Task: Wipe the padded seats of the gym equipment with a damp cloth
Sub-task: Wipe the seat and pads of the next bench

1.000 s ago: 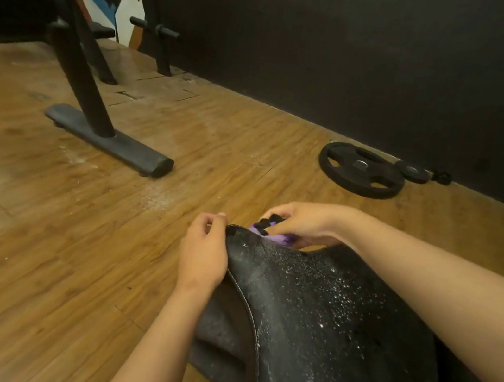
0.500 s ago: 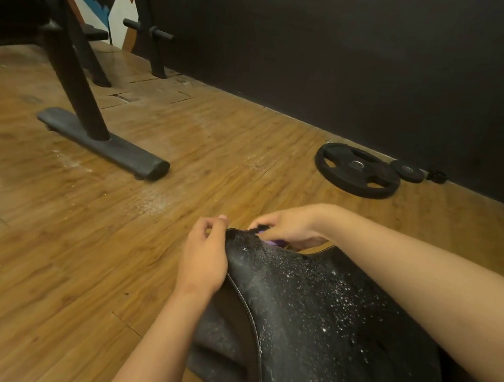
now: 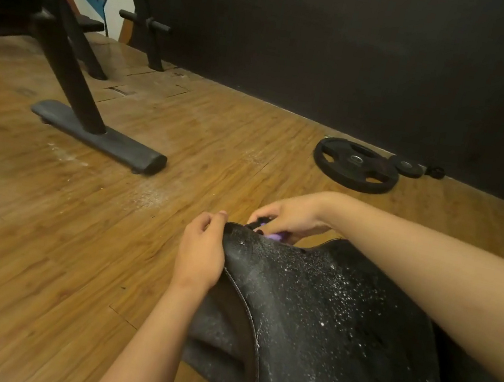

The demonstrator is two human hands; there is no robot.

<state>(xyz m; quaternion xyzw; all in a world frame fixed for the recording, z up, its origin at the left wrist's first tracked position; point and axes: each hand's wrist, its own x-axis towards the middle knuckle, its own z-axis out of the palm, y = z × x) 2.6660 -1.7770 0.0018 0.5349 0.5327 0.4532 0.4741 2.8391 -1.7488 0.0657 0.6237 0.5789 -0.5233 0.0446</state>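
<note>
A black padded seat [image 3: 330, 330] fills the lower right, its surface speckled with white dust or droplets. My left hand [image 3: 200, 252] grips the seat's far left corner, fingers curled over the edge. My right hand [image 3: 290, 215] reaches over the seat's far end and holds a purple cloth [image 3: 274, 236], of which only a small fold shows under the fingers. Dark fingertips show at the cloth. Most of the cloth is hidden behind the seat edge.
Wooden plank floor [image 3: 68, 243] lies all around. A black bench foot [image 3: 99, 137] and its slanted legs stand at the left. A large weight plate [image 3: 355, 165] and a small one [image 3: 407, 166] lie by the dark wall [image 3: 367, 50]. White dust [image 3: 150, 195] marks the floor.
My right hand has slid down behind the seat's far edge, so less purple cloth shows. My left hand stays on the corner. The view has shifted slightly.
</note>
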